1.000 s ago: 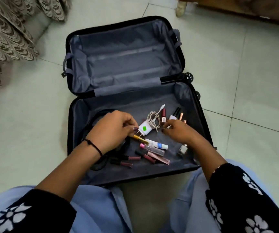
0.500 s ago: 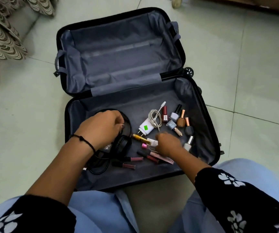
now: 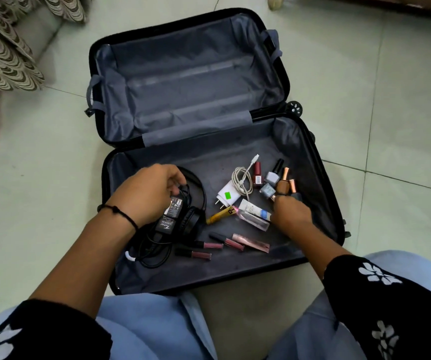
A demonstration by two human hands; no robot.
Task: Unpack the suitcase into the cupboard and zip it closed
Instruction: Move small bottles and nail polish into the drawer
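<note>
The black suitcase (image 3: 310, 141) lies open on the floor, and its grey-lined far half holds nothing. In the near half lie black headphones (image 3: 192, 222), a white charger (image 3: 227, 194) with a coiled cable, several nail polish bottles (image 3: 271, 178), lip glosses (image 3: 209, 245) and small tubes (image 3: 253, 211). My left hand (image 3: 147, 196) grips a black power adapter (image 3: 175, 207) by the headphones, its cable trailing below. A second black adapter (image 3: 166, 226) lies just beneath it. My right hand (image 3: 291, 215) reaches into the bottles, fingertips pinching one with a rose-gold cap (image 3: 284, 184).
A patterned fabric (image 3: 1, 61) hangs at the top left. Pale floor tiles (image 3: 391, 126) surround the suitcase. A furniture foot (image 3: 275, 1) stands at the top edge. My knees in light blue cloth (image 3: 152, 331) sit against the suitcase's near rim.
My left hand has moved left from the white charger to the headphones and taken hold of the black adapter. My right hand moved from the tubes up to the nail polish bottles.
</note>
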